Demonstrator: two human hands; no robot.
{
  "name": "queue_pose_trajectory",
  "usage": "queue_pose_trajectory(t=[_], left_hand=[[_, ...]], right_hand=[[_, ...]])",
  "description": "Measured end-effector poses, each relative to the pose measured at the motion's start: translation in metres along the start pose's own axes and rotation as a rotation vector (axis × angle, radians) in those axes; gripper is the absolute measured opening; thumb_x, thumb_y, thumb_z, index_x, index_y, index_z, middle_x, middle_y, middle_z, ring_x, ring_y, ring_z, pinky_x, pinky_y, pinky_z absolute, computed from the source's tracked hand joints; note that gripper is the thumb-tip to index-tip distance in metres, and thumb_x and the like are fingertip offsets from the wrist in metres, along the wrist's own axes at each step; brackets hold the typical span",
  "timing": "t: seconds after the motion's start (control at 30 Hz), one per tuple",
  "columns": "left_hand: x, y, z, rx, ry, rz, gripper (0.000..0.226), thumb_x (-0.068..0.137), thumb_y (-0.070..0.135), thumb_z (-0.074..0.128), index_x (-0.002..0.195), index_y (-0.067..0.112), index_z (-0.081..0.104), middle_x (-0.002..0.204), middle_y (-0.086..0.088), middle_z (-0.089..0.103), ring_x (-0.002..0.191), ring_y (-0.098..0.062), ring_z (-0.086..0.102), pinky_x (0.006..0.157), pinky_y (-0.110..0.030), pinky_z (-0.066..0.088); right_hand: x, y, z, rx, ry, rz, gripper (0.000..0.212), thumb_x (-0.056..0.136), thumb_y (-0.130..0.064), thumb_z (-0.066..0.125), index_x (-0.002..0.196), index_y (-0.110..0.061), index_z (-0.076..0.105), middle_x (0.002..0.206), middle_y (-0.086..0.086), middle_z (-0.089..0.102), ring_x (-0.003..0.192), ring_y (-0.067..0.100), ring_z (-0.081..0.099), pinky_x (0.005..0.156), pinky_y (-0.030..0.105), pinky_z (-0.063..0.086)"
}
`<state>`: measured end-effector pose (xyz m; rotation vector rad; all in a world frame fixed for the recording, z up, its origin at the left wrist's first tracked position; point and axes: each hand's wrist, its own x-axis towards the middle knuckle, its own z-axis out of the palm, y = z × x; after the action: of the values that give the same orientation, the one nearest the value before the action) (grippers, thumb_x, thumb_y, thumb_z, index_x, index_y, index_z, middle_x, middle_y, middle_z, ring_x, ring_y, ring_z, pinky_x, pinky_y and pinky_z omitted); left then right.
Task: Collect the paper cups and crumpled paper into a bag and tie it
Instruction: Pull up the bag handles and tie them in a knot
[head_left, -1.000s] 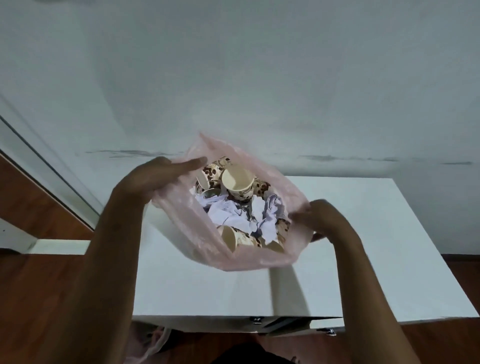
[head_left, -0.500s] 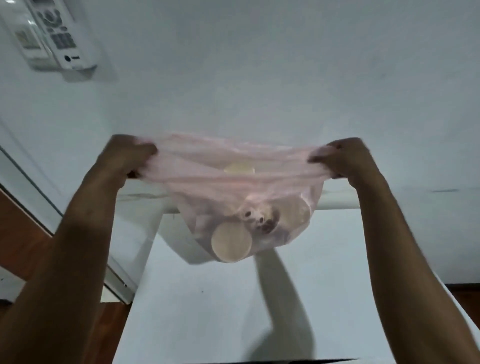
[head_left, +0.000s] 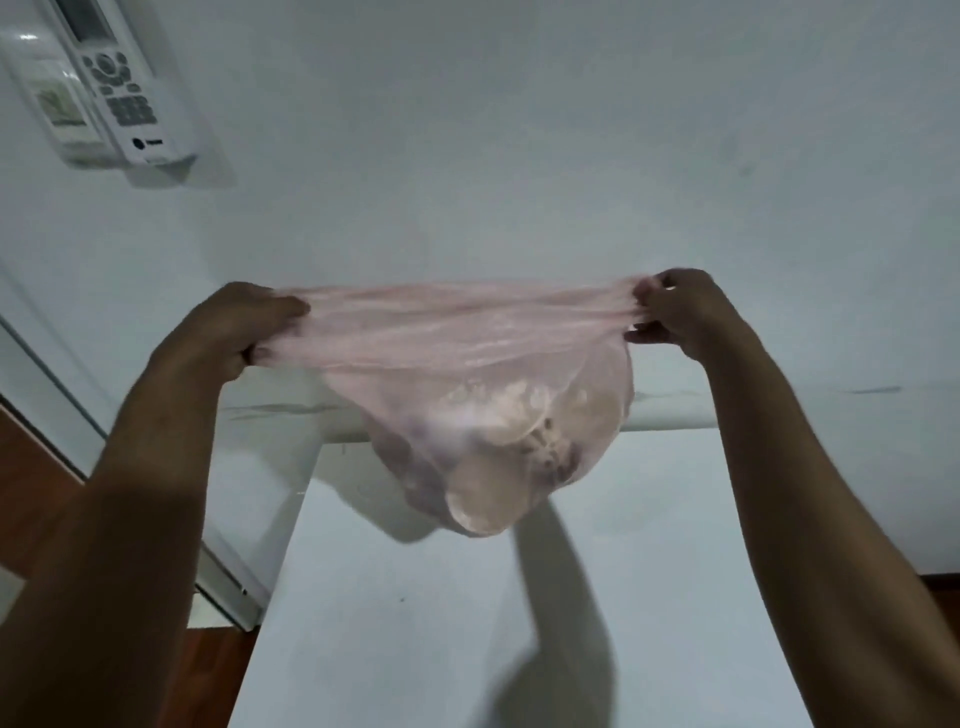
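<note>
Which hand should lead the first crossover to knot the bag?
Right, marginally. The right hand pinches its end of the pink bag in its fingertips, free to thread. The left hand grips its end in a fuller fist, better as anchor. The load hangs nearer the right.

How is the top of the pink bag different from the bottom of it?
The top of the bag is pulled flat and tight between the left hand and the right hand; the bottom of the bag hangs round and bulging. The top looks empty; the bottom holds paper cups. Both parts are thin, see-through pink plastic, held above the white table.
</note>
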<state>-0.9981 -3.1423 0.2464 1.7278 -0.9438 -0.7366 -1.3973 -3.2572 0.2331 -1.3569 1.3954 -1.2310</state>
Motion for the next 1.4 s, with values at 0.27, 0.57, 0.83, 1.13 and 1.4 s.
queue_pose_trajectory(t=[0.27,0.57,0.83,1.13,1.4], left_hand=[[0.000,-0.006,0.023,-0.186,0.058,0.070,0.020,0.090,0.008,0.064,0.072,0.015,0.060,0.045,0.010,0.057,0.039,-0.002,0.051,0.042,-0.012,0.039],[0.009,-0.024,0.016,0.021,0.192,0.057,0.021,0.086,0.008,0.064,0.068,0.012,0.055,0.074,-0.011,0.055,0.061,-0.024,0.055,0.039,-0.023,0.051],[0.007,-0.028,-0.002,0.011,0.212,0.073,0.027,0.085,0.013,0.068,0.066,0.013,0.049,0.067,-0.010,0.047,0.053,-0.021,0.043,0.036,-0.016,0.045],[-0.003,-0.126,0.045,-0.702,-0.371,0.152,0.079,0.077,0.057,0.072,0.140,0.015,0.049,0.133,-0.005,0.061,0.120,-0.017,0.060,0.100,-0.033,0.050],[-0.003,-0.110,0.090,-0.550,-0.169,0.133,0.021,0.083,0.036,0.074,0.092,0.017,0.073,0.105,-0.004,0.075,0.101,-0.023,0.067,0.085,-0.036,0.053]], right_hand=[[-0.002,0.018,0.006,0.018,0.067,-0.040,0.018,0.091,-0.007,0.057,0.095,0.008,0.066,0.080,0.018,0.061,0.069,0.026,0.065,0.056,0.030,0.060],[-0.001,0.034,-0.003,-0.372,0.064,0.049,0.014,0.083,-0.008,0.070,0.086,0.006,0.070,0.063,0.010,0.060,0.045,0.017,0.066,0.052,0.023,0.057],[-0.008,0.020,-0.030,-0.301,0.005,0.192,0.012,0.086,-0.008,0.066,0.085,0.003,0.064,0.070,0.012,0.058,0.052,0.021,0.062,0.053,0.028,0.059],[-0.026,0.052,0.001,0.235,-0.019,0.213,0.021,0.087,-0.009,0.047,0.071,-0.012,0.060,0.074,0.004,0.058,0.071,0.020,0.057,0.063,0.029,0.049],[-0.024,0.075,0.003,0.391,-0.004,0.231,0.019,0.091,-0.027,0.053,0.085,-0.015,0.067,0.095,0.007,0.070,0.085,0.019,0.064,0.068,0.027,0.050]])
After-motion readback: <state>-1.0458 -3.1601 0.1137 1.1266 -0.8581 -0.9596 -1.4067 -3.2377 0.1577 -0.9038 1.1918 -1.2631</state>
